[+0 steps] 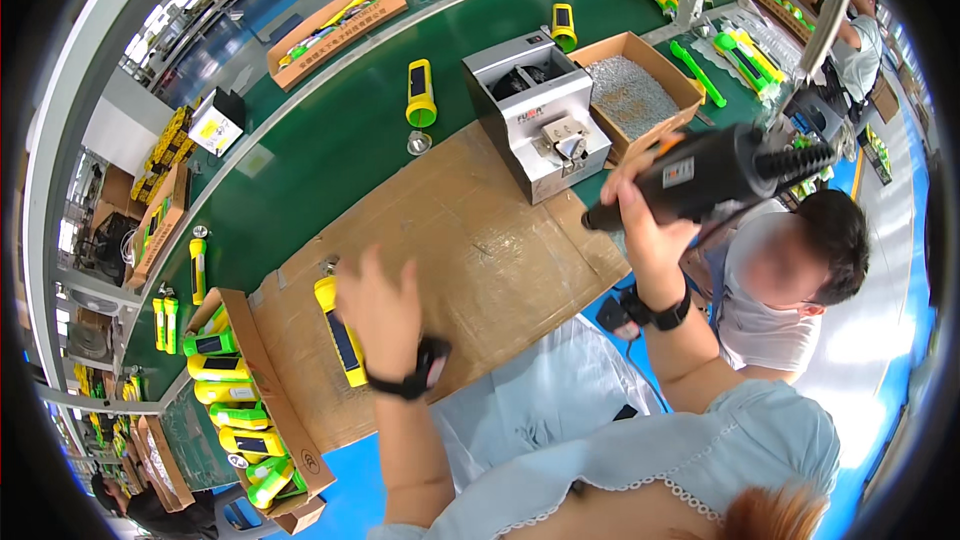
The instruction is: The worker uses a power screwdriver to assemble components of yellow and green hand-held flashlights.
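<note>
Right hand [640, 215] is gripping the black power screwdriver [715, 175] tight above the cardboard mat [470, 250], while the left hand [378, 305] is hovering spread open, touching the yellow flashlight [338, 335] lying there. That plastic body is probably feeling light, stiff and slick, so mid-barrel looks best. The open box [640, 90] is holding screws, and the carton [285, 430] is holding more flashlights.

The lower part of the yellow flashlight [338, 332] on the cardboard sheet is hidden behind the left hand [380, 315]. The grip of the black power screwdriver [715, 172] is covered by the right hand [640, 215]. The contents of the open cardboard box [635, 92] are too small to be made out.
</note>
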Demonstrator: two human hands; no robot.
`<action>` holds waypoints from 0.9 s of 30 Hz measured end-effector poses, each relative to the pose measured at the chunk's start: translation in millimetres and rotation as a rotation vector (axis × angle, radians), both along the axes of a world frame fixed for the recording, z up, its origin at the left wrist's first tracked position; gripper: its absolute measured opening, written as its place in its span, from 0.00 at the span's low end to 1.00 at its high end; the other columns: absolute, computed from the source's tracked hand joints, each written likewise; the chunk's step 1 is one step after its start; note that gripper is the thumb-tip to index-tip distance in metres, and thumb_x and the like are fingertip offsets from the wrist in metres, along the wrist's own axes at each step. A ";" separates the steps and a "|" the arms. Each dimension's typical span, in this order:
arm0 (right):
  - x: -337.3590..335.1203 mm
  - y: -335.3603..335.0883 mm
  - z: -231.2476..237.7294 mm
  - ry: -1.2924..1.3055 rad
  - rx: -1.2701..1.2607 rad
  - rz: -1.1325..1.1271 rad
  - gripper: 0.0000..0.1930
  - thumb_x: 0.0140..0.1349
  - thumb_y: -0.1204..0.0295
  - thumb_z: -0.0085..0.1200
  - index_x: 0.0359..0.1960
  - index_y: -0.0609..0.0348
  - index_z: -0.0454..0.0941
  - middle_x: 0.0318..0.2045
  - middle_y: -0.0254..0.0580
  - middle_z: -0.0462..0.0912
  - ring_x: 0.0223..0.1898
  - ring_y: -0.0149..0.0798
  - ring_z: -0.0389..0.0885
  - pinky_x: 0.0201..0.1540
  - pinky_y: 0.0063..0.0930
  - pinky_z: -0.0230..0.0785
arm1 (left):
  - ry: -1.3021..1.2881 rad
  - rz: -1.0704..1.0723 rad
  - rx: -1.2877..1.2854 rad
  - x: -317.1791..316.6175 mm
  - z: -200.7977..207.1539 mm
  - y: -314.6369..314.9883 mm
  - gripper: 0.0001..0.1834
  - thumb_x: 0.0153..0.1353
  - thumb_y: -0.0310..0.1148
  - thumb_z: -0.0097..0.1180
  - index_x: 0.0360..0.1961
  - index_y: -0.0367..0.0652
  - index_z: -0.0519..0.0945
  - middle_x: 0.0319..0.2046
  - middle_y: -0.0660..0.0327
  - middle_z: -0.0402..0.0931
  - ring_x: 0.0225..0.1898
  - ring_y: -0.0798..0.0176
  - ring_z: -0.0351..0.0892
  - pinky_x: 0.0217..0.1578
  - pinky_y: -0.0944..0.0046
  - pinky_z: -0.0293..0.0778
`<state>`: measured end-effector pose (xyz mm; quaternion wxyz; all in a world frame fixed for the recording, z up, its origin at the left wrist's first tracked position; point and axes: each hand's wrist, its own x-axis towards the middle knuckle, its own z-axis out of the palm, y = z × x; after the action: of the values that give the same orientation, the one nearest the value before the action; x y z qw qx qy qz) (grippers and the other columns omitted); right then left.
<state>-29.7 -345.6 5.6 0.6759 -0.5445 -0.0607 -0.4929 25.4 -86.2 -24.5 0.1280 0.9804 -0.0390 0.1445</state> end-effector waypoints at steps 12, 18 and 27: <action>81.9 -28.8 23.9 -0.032 -0.217 -0.099 0.24 0.53 0.82 0.57 0.51 0.63 0.61 0.26 0.40 0.77 0.25 0.33 0.79 0.29 0.27 0.74 | 0.368 -0.161 -0.115 -125.9 -3.5 69.1 0.34 0.49 0.39 0.66 0.59 0.49 0.70 0.34 0.47 0.68 0.34 0.44 0.72 0.35 0.54 0.71; 91.1 -30.0 36.9 0.186 -0.259 -0.064 0.20 0.45 0.75 0.59 0.38 0.59 0.64 0.23 0.35 0.75 0.22 0.28 0.76 0.27 0.24 0.70 | 0.454 -0.305 -0.209 -108.2 -22.0 16.0 0.34 0.45 0.36 0.68 0.55 0.40 0.71 0.26 0.53 0.74 0.30 0.49 0.75 0.35 0.54 0.71; 7.9 33.7 23.8 0.136 -0.099 0.397 0.24 0.55 0.76 0.52 0.53 0.66 0.58 0.20 0.43 0.71 0.20 0.38 0.73 0.25 0.32 0.68 | 0.125 -0.378 -0.127 -71.1 -18.8 -37.2 0.31 0.40 0.37 0.70 0.47 0.40 0.75 0.40 0.51 0.71 0.46 0.50 0.69 0.44 0.54 0.64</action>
<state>-21.8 -311.9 29.4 0.7347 -0.5865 -0.1451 -0.3086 -45.7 -123.4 -43.4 0.2164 0.9526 -0.2053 0.0591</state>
